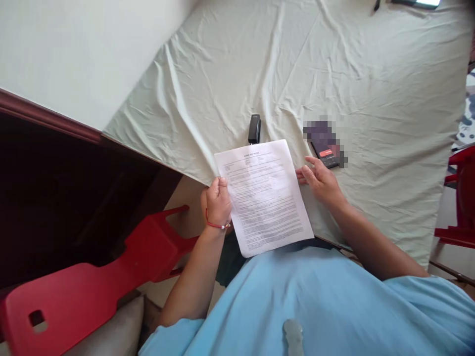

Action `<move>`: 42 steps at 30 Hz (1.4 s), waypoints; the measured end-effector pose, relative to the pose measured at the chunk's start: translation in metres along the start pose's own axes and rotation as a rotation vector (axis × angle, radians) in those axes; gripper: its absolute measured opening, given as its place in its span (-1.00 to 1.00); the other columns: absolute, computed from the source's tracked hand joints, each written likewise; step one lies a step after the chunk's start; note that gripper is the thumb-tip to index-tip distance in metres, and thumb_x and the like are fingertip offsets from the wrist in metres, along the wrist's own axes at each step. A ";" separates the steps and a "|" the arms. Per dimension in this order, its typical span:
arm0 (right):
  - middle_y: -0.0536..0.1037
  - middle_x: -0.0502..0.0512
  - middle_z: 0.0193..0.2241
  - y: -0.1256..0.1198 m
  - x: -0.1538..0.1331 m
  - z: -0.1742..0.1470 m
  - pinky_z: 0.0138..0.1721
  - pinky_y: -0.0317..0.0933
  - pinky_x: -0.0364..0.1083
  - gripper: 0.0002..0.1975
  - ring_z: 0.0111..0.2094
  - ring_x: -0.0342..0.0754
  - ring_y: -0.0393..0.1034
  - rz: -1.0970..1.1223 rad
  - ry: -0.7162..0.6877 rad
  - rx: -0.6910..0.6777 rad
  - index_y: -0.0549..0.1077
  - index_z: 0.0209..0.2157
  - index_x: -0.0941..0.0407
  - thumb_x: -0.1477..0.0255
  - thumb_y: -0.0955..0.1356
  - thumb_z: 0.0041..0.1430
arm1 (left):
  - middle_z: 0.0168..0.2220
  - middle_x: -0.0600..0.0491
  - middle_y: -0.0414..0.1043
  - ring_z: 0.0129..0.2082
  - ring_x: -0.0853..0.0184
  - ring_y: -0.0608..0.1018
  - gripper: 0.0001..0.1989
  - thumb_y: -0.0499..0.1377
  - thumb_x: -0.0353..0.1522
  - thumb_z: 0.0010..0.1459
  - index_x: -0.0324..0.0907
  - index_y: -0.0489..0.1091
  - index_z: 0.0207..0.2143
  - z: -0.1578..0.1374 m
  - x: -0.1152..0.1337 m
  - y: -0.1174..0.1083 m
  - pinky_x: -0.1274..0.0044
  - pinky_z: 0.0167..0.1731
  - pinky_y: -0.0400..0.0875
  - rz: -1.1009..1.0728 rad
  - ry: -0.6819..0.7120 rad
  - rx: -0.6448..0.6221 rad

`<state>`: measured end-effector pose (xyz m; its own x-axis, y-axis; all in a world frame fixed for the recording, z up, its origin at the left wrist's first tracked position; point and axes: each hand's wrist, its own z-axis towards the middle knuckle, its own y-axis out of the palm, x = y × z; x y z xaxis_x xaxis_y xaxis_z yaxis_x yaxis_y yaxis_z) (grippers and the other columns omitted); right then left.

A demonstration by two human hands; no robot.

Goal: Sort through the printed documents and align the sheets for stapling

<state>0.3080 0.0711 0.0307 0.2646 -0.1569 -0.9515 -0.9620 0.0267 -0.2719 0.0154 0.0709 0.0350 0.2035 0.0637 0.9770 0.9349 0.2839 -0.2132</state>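
Observation:
A printed sheet of paper (263, 198) is held up over the table's near edge, tilted a little, with a heading and dense lines of text. My left hand (218, 201), with a red string bracelet at the wrist, pinches its left edge between thumb and fingers. Along the right edge, my right hand (319, 182) has its fingers stretched out, their tips at or just behind the paper; whether they touch it I cannot tell. Just beyond the top edge lies a black stapler (254, 128). A phone (324, 146), partly blurred out, rests beyond my right hand.
A pale, wrinkled cloth covers the table (230, 74). To the left stands a red plastic chair (144, 252), close to my left arm; another red chair (462, 198) is at the right edge. Part of a dark device (417, 4) shows at the far right.

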 end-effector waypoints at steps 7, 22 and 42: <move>0.41 -0.01 -0.52 0.010 -0.002 0.004 -0.49 0.15 -0.11 -0.62 -0.48 -0.09 0.27 -0.022 -0.022 -0.055 0.48 -0.35 0.08 0.04 0.32 0.27 | -0.33 0.03 0.48 -0.32 0.35 0.51 -0.59 0.17 0.00 0.26 -0.18 0.40 -0.34 0.004 0.000 0.016 0.52 -0.23 0.44 -0.139 -0.025 0.026; 0.33 -0.02 -0.51 0.010 0.005 0.000 -0.45 0.06 -0.11 -0.62 -0.46 -0.11 0.15 -0.017 -0.105 0.192 0.40 -0.39 0.09 0.07 0.29 0.30 | -0.46 0.07 0.28 -0.44 0.36 0.34 -0.49 -0.01 0.08 0.35 -0.15 0.25 -0.40 -0.012 -0.016 0.022 0.48 -0.36 0.25 0.158 0.131 -0.147; 0.26 -0.06 -0.54 0.010 0.006 0.005 -0.50 0.02 -0.14 -0.55 -0.52 -0.16 0.07 0.279 -0.042 0.101 0.32 -0.42 0.06 -0.05 0.34 0.18 | -0.25 -0.07 0.54 -0.22 0.27 0.58 -0.52 0.10 0.06 0.29 -0.19 0.43 -0.28 -0.005 -0.023 0.028 0.44 -0.18 0.46 -0.122 0.046 -0.093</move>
<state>0.3003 0.0758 0.0212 -0.0043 -0.0892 -0.9960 -0.9867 0.1620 -0.0103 0.0383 0.0721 0.0063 0.0975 -0.0103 0.9952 0.9759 0.1972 -0.0936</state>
